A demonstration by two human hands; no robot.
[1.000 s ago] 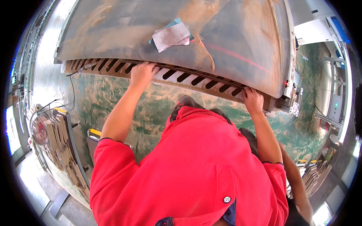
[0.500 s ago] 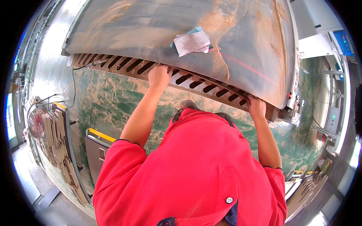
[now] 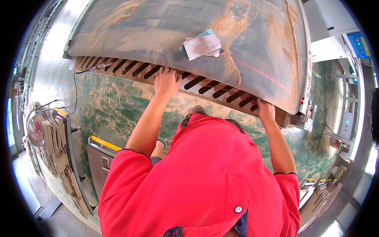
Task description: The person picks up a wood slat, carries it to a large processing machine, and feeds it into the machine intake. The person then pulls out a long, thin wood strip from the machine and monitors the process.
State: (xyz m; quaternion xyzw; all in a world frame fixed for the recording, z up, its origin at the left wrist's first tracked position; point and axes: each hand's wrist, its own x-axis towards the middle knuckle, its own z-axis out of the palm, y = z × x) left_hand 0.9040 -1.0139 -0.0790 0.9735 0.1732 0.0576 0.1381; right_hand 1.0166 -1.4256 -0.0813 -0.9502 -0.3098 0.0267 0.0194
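Note:
A brown slotted panel (image 3: 130, 75), dusty with sawdust, runs along the near edge of a wide grey belt table (image 3: 158, 23). My left hand (image 3: 166, 83) lies on the panel near its middle, fingers stretched toward the upper edge just under the belt. At the panel's right part, my right hand (image 3: 266, 111) has its fingers bent over it by the last slots; the fingertips are partly hidden. On the belt beyond my hands rest a pale rectangular pad and a blue-green sheet (image 3: 202, 46), overlapping. Sawdust (image 3: 231, 23) lies in streaks over the belt.
Green floor (image 3: 114, 98) with sawdust spreads below the panel. Left stand a yellow-edged grey cart (image 3: 98, 158) and stacked boards (image 3: 59, 146); more boards (image 3: 321, 201) are at lower right. A cable (image 3: 75, 91) hangs at the panel's left end. My shoe (image 3: 198, 109) is below the panel.
The panel's upper edge between my hands, tilted out before, now sits closer under the belt. My left fingers have straightened from a curl. A foot and lower leg now show beside my left arm.

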